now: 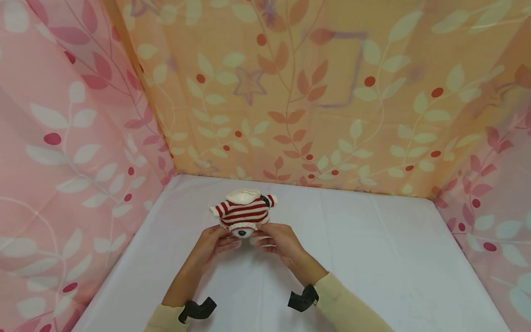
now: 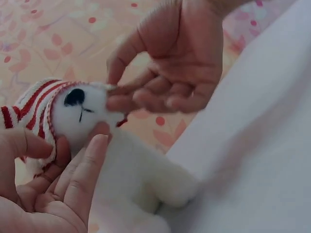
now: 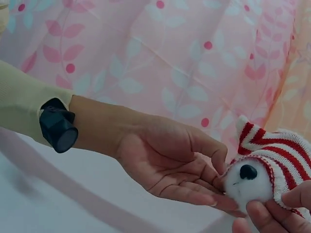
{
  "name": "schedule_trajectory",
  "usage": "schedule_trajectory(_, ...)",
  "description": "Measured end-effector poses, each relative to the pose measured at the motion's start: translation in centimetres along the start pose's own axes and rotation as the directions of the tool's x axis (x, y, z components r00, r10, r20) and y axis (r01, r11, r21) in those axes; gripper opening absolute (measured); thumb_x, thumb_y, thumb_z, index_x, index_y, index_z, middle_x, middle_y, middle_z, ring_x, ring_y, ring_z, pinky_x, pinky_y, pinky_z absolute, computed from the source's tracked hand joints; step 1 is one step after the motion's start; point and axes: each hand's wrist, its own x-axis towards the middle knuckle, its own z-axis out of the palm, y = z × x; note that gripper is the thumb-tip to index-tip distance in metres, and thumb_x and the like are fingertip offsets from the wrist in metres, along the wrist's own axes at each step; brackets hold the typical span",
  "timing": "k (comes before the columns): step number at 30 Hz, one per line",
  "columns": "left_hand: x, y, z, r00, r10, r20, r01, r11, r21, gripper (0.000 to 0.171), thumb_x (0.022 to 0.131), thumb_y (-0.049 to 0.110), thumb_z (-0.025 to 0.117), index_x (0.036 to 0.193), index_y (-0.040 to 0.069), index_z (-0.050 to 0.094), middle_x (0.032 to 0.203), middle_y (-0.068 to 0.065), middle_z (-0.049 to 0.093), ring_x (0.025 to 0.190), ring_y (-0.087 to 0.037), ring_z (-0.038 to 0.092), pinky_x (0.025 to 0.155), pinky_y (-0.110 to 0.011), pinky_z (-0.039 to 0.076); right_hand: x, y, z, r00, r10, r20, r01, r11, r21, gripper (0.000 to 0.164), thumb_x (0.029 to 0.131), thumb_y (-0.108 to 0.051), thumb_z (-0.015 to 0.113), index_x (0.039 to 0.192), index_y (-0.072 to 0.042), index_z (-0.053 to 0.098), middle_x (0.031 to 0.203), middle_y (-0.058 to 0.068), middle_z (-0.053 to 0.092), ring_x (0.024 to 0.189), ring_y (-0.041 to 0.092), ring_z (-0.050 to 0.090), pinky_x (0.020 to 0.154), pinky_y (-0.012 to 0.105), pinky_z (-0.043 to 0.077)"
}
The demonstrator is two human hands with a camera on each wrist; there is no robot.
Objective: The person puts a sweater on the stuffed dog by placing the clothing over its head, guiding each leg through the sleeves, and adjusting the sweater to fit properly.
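Head view: a white stuffed toy (image 1: 250, 232) is held upright over the desk (image 1: 365, 249), near its far edge and closer to the far left corner than to the far right one. A red-and-white striped sweater (image 1: 244, 214) is drawn over the toy's head, with the black nose (image 1: 242, 233) and muzzle left showing below the hem. On one side the hem is pinched between the thumb and fingers of the left hand (image 1: 213, 242); on the other it is pinched by the thumb and forefinger of the right hand (image 1: 280, 237), whose remaining fingers are loosely bent. In the left wrist view, the toy's white body and legs are seen below; whether the desk is touched by its feet cannot be told. Black cameras (image 1: 303, 299) are worn at both cream cuffs (image 1: 338, 293). The desk is backed by an orange leaf-print curtain (image 1: 265, 92).
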Motion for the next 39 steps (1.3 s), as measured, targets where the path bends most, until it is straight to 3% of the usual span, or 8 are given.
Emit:
schedule_trajectory(6,-0.1,-1.2,0.7,1.000,-0.026,-0.010,0.023,0.969,-0.245,0.022,0.109,0.006,0.036,0.112,-0.003,0.056,0.103,-0.009,0.073,0.094,-0.017,0.074,0.087,-0.032,0.057,-0.1,0.6,-0.2,0.999,0.001,0.045,0.000,1.000,-0.011,0.032,0.093,-0.024,0.072,0.114,0.000,0.073,0.109,0.018,0.074,0.085,0.021,0.075,0.080,0.039,0.058)
schedule_trajectory(10,-0.3,-1.9,0.6,0.999,-0.025,0.033,0.036,0.925,-0.377,0.031,0.109,0.002,0.029,0.103,0.004,0.060,0.106,-0.009,0.072,0.099,-0.018,0.073,0.091,-0.030,0.055,0.1,1.2,-0.7,0.997,0.007,0.073,-0.005,1.000,-0.028,0.030,0.093,-0.022,0.070,0.113,0.001,0.074,0.105,0.016,0.076,0.082,0.019,0.075,0.077,0.035,0.058)
schedule_trajectory(16,-0.8,-2.0,-0.3,0.975,0.111,0.193,-0.029,0.923,-0.383,0.041,0.107,0.011,0.021,0.128,0.004,0.054,0.120,-0.014,0.069,0.112,-0.029,0.069,0.100,-0.041,0.050,0.2,1.4,-1.1,0.996,-0.010,0.092,0.013,0.999,-0.037,0.031,0.095,-0.023,0.068,0.113,0.001,0.074,0.107,0.018,0.075,0.082,0.018,0.074,0.076,0.035,0.058)
schedule_trajectory(19,-1.1,-1.6,-0.5,0.969,0.116,0.220,-0.028,0.929,-0.368,0.039,0.109,0.018,0.024,0.135,0.007,0.051,0.126,-0.014,0.065,0.117,-0.033,0.065,0.102,-0.046,0.049,0.1,1.4,-1.1,0.996,-0.006,0.094,0.010,0.999,-0.038,0.030,0.095,-0.022,0.068,0.114,0.001,0.073,0.106,0.017,0.075,0.082,0.017,0.074,0.077,0.035,0.058)
schedule_trajectory(24,-1.4,-1.2,-0.1,0.985,0.055,0.165,-0.004,0.955,-0.297,0.030,0.111,0.024,0.038,0.136,0.008,0.045,0.125,-0.010,0.064,0.114,-0.027,0.067,0.100,-0.043,0.050,-0.1,1.3,-1.0,0.996,-0.010,0.087,0.015,0.999,-0.052,0.029,0.094,-0.021,0.070,0.113,0.001,0.074,0.103,0.015,0.076,0.081,0.017,0.074,0.076,0.035,0.058)
schedule_trajectory(29,-1.2,-1.3,0.4,0.993,0.065,0.097,-0.037,0.964,-0.263,0.022,0.110,0.011,0.041,0.129,0.004,0.048,0.117,-0.008,0.068,0.104,-0.020,0.071,0.096,-0.036,0.053,-0.2,1.2,-0.8,0.995,-0.028,0.092,0.034,0.997,-0.070,0.030,0.093,-0.021,0.072,0.111,0.003,0.073,0.100,0.013,0.077,0.080,0.018,0.074,0.076,0.036,0.059)
schedule_trajectory(35,-1.1,-1.8,0.4,0.993,0.066,0.096,-0.035,0.954,-0.299,0.024,0.108,0.006,0.035,0.129,0.001,0.046,0.116,-0.010,0.070,0.105,-0.017,0.071,0.094,-0.032,0.053,-0.1,1.5,-1.0,0.996,-0.022,0.084,0.029,0.996,-0.087,0.029,0.093,-0.020,0.071,0.109,0.004,0.074,0.101,0.015,0.076,0.080,0.018,0.074,0.075,0.035,0.058)
schedule_trajectory(39,-1.1,-2.1,0.4,0.991,0.047,0.122,0.006,0.914,-0.406,0.027,0.108,0.005,0.030,0.134,0.003,0.038,0.122,-0.012,0.068,0.111,-0.020,0.069,0.102,-0.034,0.048,-0.1,1.9,-1.0,0.997,-0.015,0.069,0.021,0.996,-0.087,0.027,0.093,-0.018,0.070,0.106,0.005,0.074,0.105,0.021,0.074,0.078,0.018,0.074,0.073,0.033,0.058)
